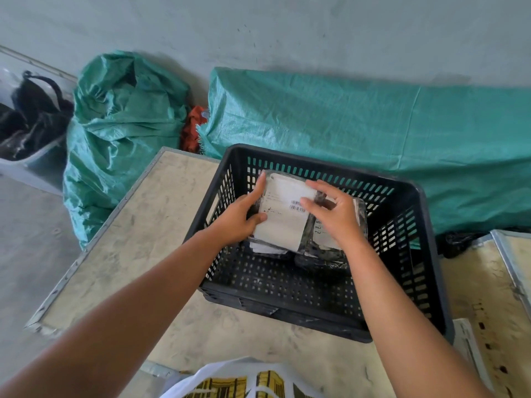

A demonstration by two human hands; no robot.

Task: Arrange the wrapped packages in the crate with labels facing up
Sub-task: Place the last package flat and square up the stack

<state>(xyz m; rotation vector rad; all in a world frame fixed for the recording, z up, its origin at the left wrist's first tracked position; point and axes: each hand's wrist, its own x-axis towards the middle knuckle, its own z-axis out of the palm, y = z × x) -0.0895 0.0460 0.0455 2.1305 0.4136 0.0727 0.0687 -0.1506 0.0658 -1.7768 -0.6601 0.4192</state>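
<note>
Step in hand: seating a wrapped package in the black crate, white label up.
Left hand: clamped on the package's left edge, thumb on the label, index finger running along the far left side.
Right hand: fingertips pressed on the package's right edge near the barcode; whether it grips or only steadies, cannot tell.
Hands: apart, one on each long edge, package between them.
Package position: inside the crate, toward its far half, resting on or just above other wrapped packages; contact below is hidden.
Long axis: runs away from the person, tilted slightly left at the far end.
Neighbour: a second package lies just under the right hand, label also up, touching the held one's right side.
Nearer hand: both equally on it; neither has the advantage.
Free space: bare crate floor lies on the near side of both hands.
Judgement: next move likely calls for lowering flat and squaring against the neighbour.
Risk: slick wrap may slide off the stack.
</note>
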